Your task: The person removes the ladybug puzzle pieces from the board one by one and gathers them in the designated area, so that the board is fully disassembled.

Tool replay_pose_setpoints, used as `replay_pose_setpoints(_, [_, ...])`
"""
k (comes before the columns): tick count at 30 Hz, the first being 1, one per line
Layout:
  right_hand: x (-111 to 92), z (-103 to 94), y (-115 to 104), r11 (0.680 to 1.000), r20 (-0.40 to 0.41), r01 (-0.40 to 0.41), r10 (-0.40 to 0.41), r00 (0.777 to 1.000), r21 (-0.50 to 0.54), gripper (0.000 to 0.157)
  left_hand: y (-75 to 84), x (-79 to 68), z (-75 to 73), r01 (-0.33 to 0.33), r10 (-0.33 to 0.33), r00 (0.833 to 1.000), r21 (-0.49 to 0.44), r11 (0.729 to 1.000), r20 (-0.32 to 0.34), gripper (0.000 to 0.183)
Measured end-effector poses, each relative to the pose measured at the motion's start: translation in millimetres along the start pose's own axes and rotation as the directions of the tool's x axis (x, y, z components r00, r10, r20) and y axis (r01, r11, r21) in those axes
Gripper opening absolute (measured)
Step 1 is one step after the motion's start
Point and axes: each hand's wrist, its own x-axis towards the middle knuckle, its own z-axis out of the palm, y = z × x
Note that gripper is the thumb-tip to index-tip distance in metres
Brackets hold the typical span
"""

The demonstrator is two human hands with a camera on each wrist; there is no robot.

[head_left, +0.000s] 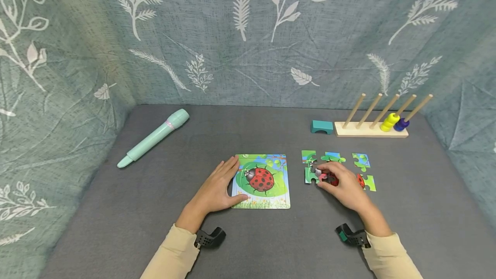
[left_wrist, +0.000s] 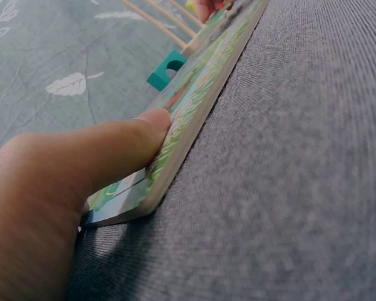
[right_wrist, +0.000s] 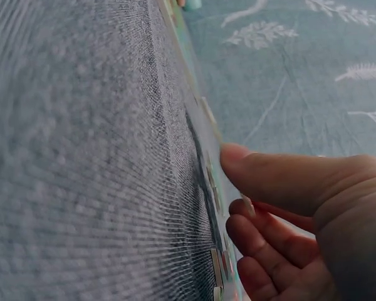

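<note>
A square ladybug puzzle board (head_left: 261, 180) lies flat on the grey table. My left hand (head_left: 217, 188) rests at its left side, fingers fairly straight by the upper left corner. In the left wrist view the thumb (left_wrist: 125, 144) presses on the board's face near its edge. To the right, my right hand (head_left: 345, 186) pinches a puzzle piece (right_wrist: 247, 204) between thumb and fingers, low over the loose pieces; the hand hides much of it. Around it lie a green corner piece (head_left: 308, 156), a blue-green piece (head_left: 332, 157), another corner piece (head_left: 361, 161) and a red-green piece (head_left: 370, 183).
Behind the pieces are a teal arch block (head_left: 321, 126) and a wooden peg stand (head_left: 368, 130) with yellow and dark blue beads. A mint-green pen-shaped object (head_left: 153, 139) lies at the back left. A patterned curtain (head_left: 217, 33) hangs behind the table.
</note>
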Motion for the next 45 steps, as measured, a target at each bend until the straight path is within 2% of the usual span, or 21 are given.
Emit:
replay_pose_setpoints(4, [0.1,1.4,2.3,0.999,0.01,0.039,-0.039,0.999,-0.019,0.039,-0.1,-0.4,-0.2,-0.002,0.002,1.0,0.001,1.0,-0.002,0.094])
replay_pose_setpoints(17, [-0.7,2.7,3.6,0.993,0.072,0.09,-0.085,0.994,-0.07,0.039,0.1,-0.4,-1.1,-0.014,0.014,1.0,0.002,1.0,-0.006,0.094])
replay_pose_setpoints(25, [-0.4,3.0,-0.4,0.997,0.061,0.051,-0.048,0.997,-0.051,0.047,-0.3,0.9,-0.5,0.004,-0.004,1.0,0.006,1.0,0.005,0.094])
replay_pose_setpoints(32, [1.3,8.3,-13.2,0.997,0.022,0.08,-0.08,0.997,0.006,0.05,0.3,0.4,-1.5,0.001,-0.001,1.0,-0.021,1.0,0.003,0.093])
replay_pose_setpoints(39, [0.8,18.6,-34.0,0.993,0.079,0.075,-0.082,0.993,0.09,0.051,-0.9,0.3,-2.6,-0.024,0.024,1.0,-0.075,0.997,-0.001,0.092])
replay_pose_setpoints(45, [-1.6,32.4,-53.9,0.992,0.156,0.082,-0.096,0.983,0.098,0.051,7.8,0.3,-3.1,-0.02,0.02,1.0,-0.154,0.988,-0.006,0.088])
